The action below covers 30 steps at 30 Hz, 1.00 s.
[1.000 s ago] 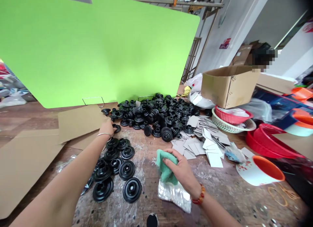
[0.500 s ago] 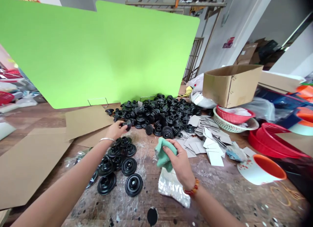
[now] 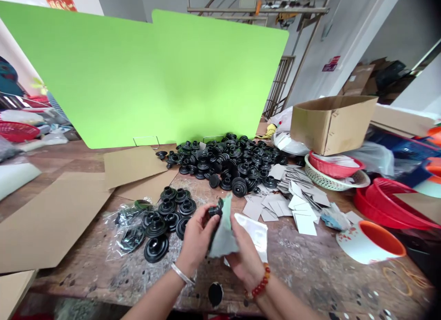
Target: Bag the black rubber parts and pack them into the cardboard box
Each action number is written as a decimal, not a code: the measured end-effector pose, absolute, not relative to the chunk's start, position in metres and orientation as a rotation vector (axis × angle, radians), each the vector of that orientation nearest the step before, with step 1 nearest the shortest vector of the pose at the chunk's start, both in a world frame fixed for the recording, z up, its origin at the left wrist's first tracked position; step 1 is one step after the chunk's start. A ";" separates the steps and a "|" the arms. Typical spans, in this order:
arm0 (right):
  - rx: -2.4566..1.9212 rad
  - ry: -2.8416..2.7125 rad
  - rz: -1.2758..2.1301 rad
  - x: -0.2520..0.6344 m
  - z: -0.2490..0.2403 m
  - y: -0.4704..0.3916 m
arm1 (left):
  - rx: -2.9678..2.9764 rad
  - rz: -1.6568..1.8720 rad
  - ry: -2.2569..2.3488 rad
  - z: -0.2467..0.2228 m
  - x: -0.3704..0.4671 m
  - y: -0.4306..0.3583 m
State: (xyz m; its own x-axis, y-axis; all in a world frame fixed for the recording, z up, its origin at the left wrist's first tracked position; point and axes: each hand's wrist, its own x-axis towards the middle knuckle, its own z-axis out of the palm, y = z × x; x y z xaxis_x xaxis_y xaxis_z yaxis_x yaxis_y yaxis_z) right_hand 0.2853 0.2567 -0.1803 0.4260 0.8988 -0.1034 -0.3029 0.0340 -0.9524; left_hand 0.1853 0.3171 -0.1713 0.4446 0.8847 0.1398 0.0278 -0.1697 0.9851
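My left hand (image 3: 199, 237) is closed around a black stepped disc-shaped part (image 3: 216, 210), its hub pointing left between thumb and fingers. Against the disc's other side lies a pale green cloth (image 3: 223, 235), which my right hand (image 3: 243, 253) grips and presses from the right. Most of the disc is hidden by the cloth and fingers. Left of my hands stands a group of similar black discs (image 3: 156, 226), with a few in clear plastic bags (image 3: 132, 235). Beneath my right hand, a stack of clear plastic bags (image 3: 257, 232) lies on the table.
A large heap of black discs (image 3: 227, 159) lies at the back, before a green panel (image 3: 172, 81). White card squares (image 3: 303, 214), a cardboard box (image 3: 327, 127), red baskets (image 3: 389, 205) and an orange-lined white ring (image 3: 368, 242) stand right. Cardboard sheets (image 3: 62, 219) lie left.
My left hand has come back from the heap's edge with a black disc. My right hand has moved slightly down, and the cloth now meets the disc between both hands.
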 end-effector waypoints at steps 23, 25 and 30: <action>-1.324 -0.738 0.850 0.366 -0.209 0.251 | 2.334 0.483 1.280 -0.187 0.286 0.462; -1.353 -0.736 0.814 0.373 -0.212 0.248 | 2.210 0.548 1.275 -0.184 0.282 0.461; -1.351 -0.734 0.611 0.373 -0.206 0.254 | 1.878 0.605 0.966 -0.174 0.257 0.409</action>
